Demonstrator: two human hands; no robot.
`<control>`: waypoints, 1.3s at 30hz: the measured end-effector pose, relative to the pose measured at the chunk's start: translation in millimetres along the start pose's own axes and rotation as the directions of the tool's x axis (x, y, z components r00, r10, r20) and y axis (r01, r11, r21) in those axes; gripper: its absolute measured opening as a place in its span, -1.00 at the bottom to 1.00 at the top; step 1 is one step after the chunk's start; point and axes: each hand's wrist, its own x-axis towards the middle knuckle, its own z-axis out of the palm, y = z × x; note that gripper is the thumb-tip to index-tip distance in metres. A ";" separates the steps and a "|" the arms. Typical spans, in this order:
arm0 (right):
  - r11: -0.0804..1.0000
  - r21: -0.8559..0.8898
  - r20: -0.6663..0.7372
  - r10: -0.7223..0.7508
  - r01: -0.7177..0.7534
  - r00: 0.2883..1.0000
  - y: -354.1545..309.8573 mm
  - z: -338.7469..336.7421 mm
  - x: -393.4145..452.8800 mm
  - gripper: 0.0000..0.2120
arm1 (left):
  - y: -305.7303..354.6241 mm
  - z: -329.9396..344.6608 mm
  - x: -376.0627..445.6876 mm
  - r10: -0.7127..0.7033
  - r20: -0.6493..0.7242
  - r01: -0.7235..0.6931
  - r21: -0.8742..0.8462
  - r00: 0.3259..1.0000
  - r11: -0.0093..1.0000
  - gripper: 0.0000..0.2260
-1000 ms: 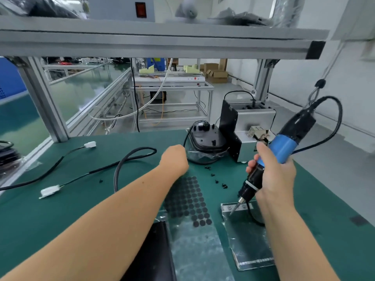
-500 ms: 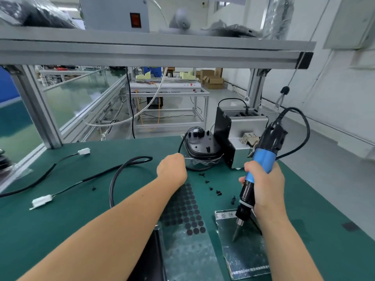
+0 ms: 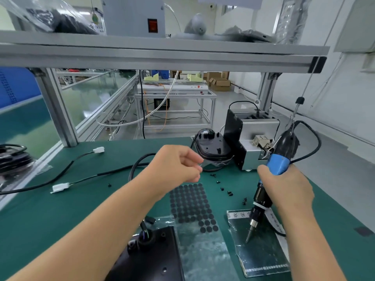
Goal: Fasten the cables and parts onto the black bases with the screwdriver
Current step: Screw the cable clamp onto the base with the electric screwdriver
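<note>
**Bench entry: left hand reaching for loose screws, screwdriver parked in the right**

- Left hand (image 3: 174, 165): held above the green mat (image 3: 60, 216), fingers loosely curled toward the thumb. Whether anything small is pinched between them cannot be told.
- Right hand (image 3: 288, 187): fingers wrapped round the blue grip of the screwdriver (image 3: 263, 191). The tool's long axis runs steeply, cord end up and away, bit down and toward the person; the bit rests on or just over a shiny foil sheet (image 3: 261, 252).
- Screws (image 3: 229, 192): small black ones scattered on the mat between the two hands, just right of and below the left fingertips. The left hand is the free one; judged nearest for the pickup.
- Near black base (image 3: 150, 252): at the bottom edge, under the left forearm, with a cable fitting standing in it.
- Far black base (image 3: 213, 147): beyond the left hand, beside a metal box (image 3: 255, 138).
- Cables with white plugs (image 3: 59, 187): lying on the mat well left.
- Sheet of black round pads (image 3: 192, 205): between near base and screws.
</note>
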 end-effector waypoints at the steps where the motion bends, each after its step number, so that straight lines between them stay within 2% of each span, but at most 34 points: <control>1: 1.000 0.005 -0.014 0.015 -0.014 1.000 -0.8 0.3 -0.4 -0.57 | -1.3 -3.8 -8.9 -0.003 -0.016 0.002 -0.037 1.000 0.999 -0.77; 4: 0.999 0.020 -0.020 0.048 -0.048 0.999 0.5 4.8 -2.9 -0.49 | -5.7 -13.7 -31.5 -0.021 -0.070 0.016 -0.072 0.997 0.997 -0.75; 6: 0.995 0.071 -0.034 0.066 -0.063 0.997 3.6 7.0 -4.4 -0.52 | -10.0 -19.1 -45.1 -0.051 -0.106 0.042 -0.084 0.993 0.996 -0.78; 8: 0.959 0.264 -0.001 0.112 -0.107 0.994 4.4 7.2 -5.9 -0.65 | -15.1 -25.8 -57.4 -0.089 -0.141 0.074 -0.104 0.986 0.992 -0.85; 11: 0.719 0.655 0.153 0.178 -0.235 0.972 -2.1 4.4 -11.4 -0.82 | -23.6 -36.7 -71.6 -0.115 -0.192 0.083 -0.167 0.975 0.983 -0.85; 14: 0.424 0.859 0.269 0.103 -0.287 0.958 -24.7 2.2 -22.3 -0.85 | -26.3 -38.8 -80.7 -0.142 -0.182 0.067 -0.364 0.973 0.929 -0.92; 15: 0.342 0.892 0.289 0.067 -0.294 0.955 -34.6 2.0 -27.3 -0.85 | -26.7 -37.4 -82.2 -0.132 -0.186 0.054 -0.375 0.974 0.925 -0.93; 20: 0.200 0.937 0.303 -0.066 -0.285 0.951 -88.0 0.8 -57.0 -0.81 | -31.2 -29.2 -92.0 -0.021 -0.187 -0.021 -0.222 0.982 0.975 -0.89; 23: 0.075 0.935 0.354 -0.149 -0.347 0.923 -115.0 -7.5 -70.3 -0.89 | -39.8 -29.2 -101.9 0.021 -0.205 -0.058 -0.176 0.978 0.983 -0.85; 25: 0.048 0.928 0.369 -0.231 -0.368 0.900 -125.4 -11.4 -77.5 -0.90 | -46.6 -30.3 -109.7 0.029 -0.238 -0.074 -0.183 0.971 0.980 -0.80; 28: 0.150 0.945 0.325 -0.291 -0.292 0.900 -132.7 -8.7 -87.9 -0.91 | -49.6 -29.3 -123.3 0.009 -0.246 -0.086 -0.303 0.969 0.949 -0.81; 30: 0.251 0.947 0.278 -0.321 -0.202 0.905 -133.9 -4.5 -94.5 -0.89 | -48.0 -28.4 -131.2 -0.056 -0.207 -0.077 -0.582 0.977 0.809 -0.95; 32: 0.288 0.946 0.251 -0.356 -0.150 0.900 -131.5 -1.5 -98.2 -0.79 | -48.8 -26.8 -137.4 -0.101 -0.135 -0.038 -0.758 0.986 0.651 -0.81; 33: 0.288 0.947 0.252 -0.377 -0.146 0.891 -129.5 0.0 -98.6 -0.76 | -50.0 -25.5 -139.6 -0.094 -0.110 -0.028 -0.784 0.990 0.620 -0.78; 35: 0.254 0.948 0.286 -0.426 -0.190 0.858 -126.2 3.2 -99.8 -0.72 | -49.0 -21.7 -142.9 -0.079 -0.077 -0.011 -0.780 0.994 0.626 -0.79; 37: 0.185 0.942 0.335 -0.463 -0.280 0.821 -124.0 7.5 -101.5 -0.65 | -47.6 -16.8 -144.3 -0.071 -0.054 0.004 -0.772 0.996 0.635 -0.81; 39: 0.080 0.921 0.368 -0.498 -0.381 0.785 -123.3 11.9 -105.0 -0.67 | -47.2 -12.7 -143.9 -0.053 0.001 0.033 -0.791 0.999 0.610 -0.86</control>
